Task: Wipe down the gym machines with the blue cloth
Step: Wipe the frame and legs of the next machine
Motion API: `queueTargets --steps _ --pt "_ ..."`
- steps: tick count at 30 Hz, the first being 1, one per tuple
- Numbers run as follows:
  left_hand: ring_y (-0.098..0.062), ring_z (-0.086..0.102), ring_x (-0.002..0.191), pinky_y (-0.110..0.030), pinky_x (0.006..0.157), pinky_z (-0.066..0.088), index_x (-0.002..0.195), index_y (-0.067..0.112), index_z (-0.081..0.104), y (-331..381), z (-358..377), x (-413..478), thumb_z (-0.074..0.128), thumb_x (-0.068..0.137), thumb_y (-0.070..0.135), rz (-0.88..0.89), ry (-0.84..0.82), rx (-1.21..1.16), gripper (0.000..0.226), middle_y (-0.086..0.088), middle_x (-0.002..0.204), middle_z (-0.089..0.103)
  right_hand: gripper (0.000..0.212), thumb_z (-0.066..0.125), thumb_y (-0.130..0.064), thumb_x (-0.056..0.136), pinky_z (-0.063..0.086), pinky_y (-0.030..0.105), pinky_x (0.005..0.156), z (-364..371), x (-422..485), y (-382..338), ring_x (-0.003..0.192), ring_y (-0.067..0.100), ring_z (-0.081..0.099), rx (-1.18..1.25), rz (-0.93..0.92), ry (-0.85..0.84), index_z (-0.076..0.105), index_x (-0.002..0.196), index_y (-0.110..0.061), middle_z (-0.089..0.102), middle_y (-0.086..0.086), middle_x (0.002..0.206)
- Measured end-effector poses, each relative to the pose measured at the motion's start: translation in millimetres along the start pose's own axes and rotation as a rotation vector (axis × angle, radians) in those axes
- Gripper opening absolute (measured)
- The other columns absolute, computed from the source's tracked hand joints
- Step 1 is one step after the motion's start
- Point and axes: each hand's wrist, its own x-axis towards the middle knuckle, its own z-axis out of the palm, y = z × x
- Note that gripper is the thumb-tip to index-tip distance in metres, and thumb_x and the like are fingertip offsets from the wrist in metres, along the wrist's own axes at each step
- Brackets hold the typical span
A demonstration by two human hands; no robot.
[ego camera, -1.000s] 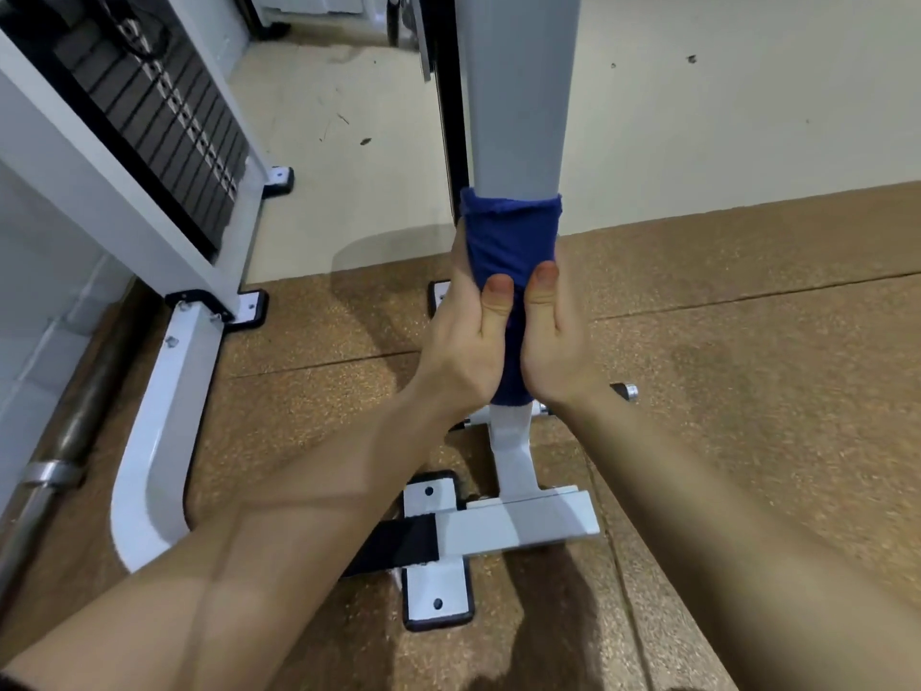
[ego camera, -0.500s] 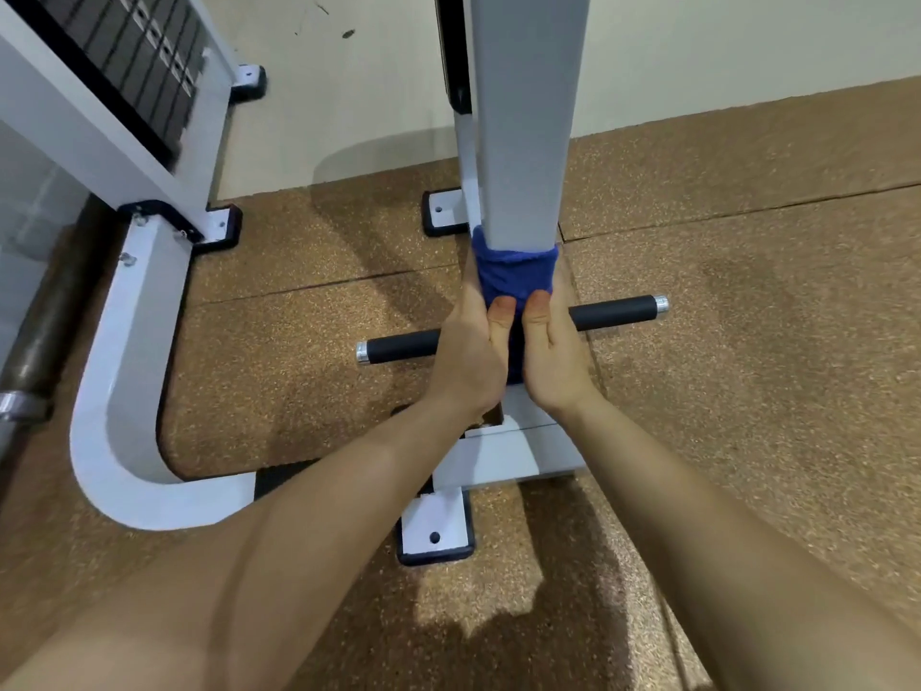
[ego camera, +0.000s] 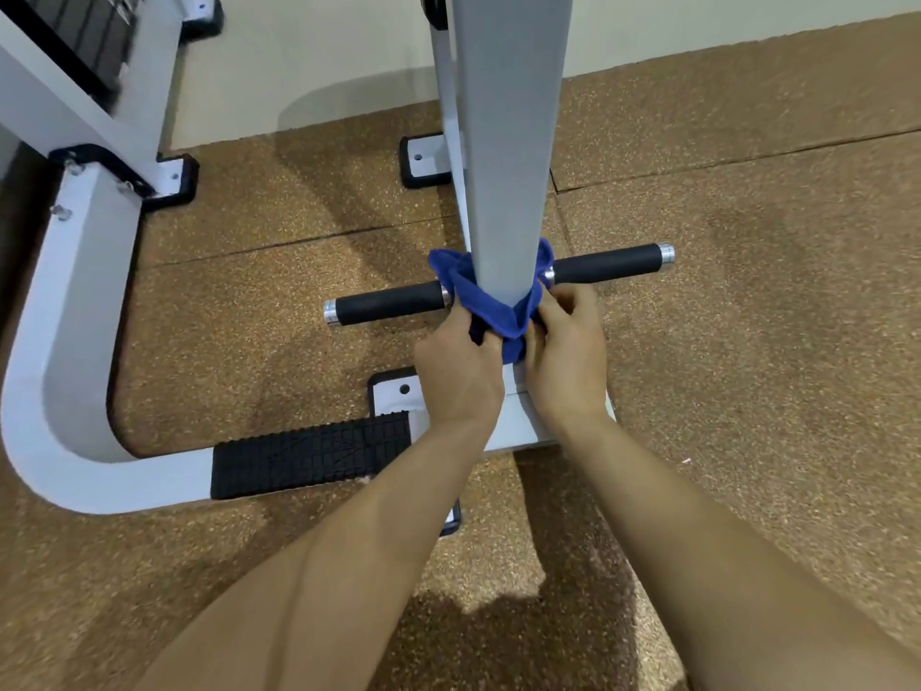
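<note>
Head view: cloth [ego camera: 491, 311] wraps the post [ego camera: 503, 192] at its foot, by the crossbar [ego camera: 605, 264]. Left hand [ego camera: 458, 374] and right hand [ego camera: 565, 364] pinch its ends together. Keep it taut and twist round all faces.

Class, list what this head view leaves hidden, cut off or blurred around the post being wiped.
Head view:
Far side of the blue cloth: hidden behind the grey post.
Fingertips of left hand and right hand: tucked into the cloth.
The weight stack: blurred, cut by the top-left edge.
</note>
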Motion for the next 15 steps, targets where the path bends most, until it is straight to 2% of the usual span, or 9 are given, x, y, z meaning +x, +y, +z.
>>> queueTargets --steps 2,4,6,9,11,13,15 --pt "0.000 0.047 0.053 -0.012 0.055 0.032 0.072 0.016 0.050 2 3 -2 0.067 0.090 0.010 -0.057 0.024 -0.049 0.025 0.012 0.057 0.047 0.017 0.053 -0.017 0.096 0.049 0.038 0.075 -2 -1 2 0.090 0.029 0.058 -0.094 0.006 -0.024 0.065 0.105 -0.010 0.060 0.010 0.103" --pt "0.003 0.046 0.053 -0.011 0.053 0.033 0.069 0.018 0.045 4 2 -5 0.065 0.090 0.008 -0.081 0.026 -0.059 0.031 0.013 0.055 0.043 0.015 0.053 -0.015 0.095 0.046 0.040 0.065 -6 -2 -1 0.076 0.030 0.055 -0.152 -0.003 -0.039 0.064 0.089 -0.007 0.059 0.010 0.089" --pt "-0.002 0.046 0.054 -0.013 0.054 0.032 0.069 0.020 0.045 3 1 -10 0.062 0.091 0.009 -0.099 -0.004 -0.015 0.030 0.012 0.056 0.043 0.019 0.054 -0.014 0.095 0.039 0.039 0.060 -12 0 -3 0.069 0.030 0.050 -0.150 0.030 -0.067 0.060 0.078 -0.007 0.054 0.009 0.082" --pt "-0.009 0.042 0.054 -0.025 0.057 0.028 0.065 0.022 0.042 5 -3 -13 0.059 0.092 0.013 -0.136 -0.041 0.053 0.033 0.008 0.057 0.044 0.025 0.059 -0.015 0.095 0.028 0.034 0.061 -19 4 -9 0.069 0.024 0.045 -0.083 0.081 -0.136 0.051 0.071 -0.016 0.048 0.001 0.081" --pt "-0.016 0.047 0.058 -0.031 0.060 0.034 0.064 0.019 0.046 14 -9 -4 0.060 0.093 0.016 -0.132 -0.061 0.093 0.033 0.004 0.058 0.048 0.020 0.063 -0.013 0.092 0.026 0.030 0.063 -29 10 -20 0.071 0.022 0.047 -0.039 0.063 -0.137 0.055 0.074 -0.017 0.050 0.000 0.080" --pt "-0.019 0.051 0.058 -0.029 0.059 0.035 0.069 0.014 0.052 27 -21 7 0.062 0.095 0.019 -0.090 -0.080 0.108 0.028 0.002 0.060 0.052 0.010 0.063 -0.005 0.089 0.028 0.025 0.064 -45 17 -36 0.075 0.019 0.051 0.030 0.027 -0.100 0.066 0.086 -0.013 0.054 -0.001 0.081" --pt "-0.020 0.049 0.056 -0.031 0.058 0.036 0.073 0.014 0.055 43 -39 18 0.064 0.094 0.017 -0.016 -0.074 0.073 0.023 0.002 0.059 0.052 0.018 0.062 0.000 0.087 0.033 0.017 0.066 -66 26 -59 0.078 0.012 0.050 0.115 -0.019 -0.059 0.070 0.094 -0.014 0.059 -0.003 0.084"
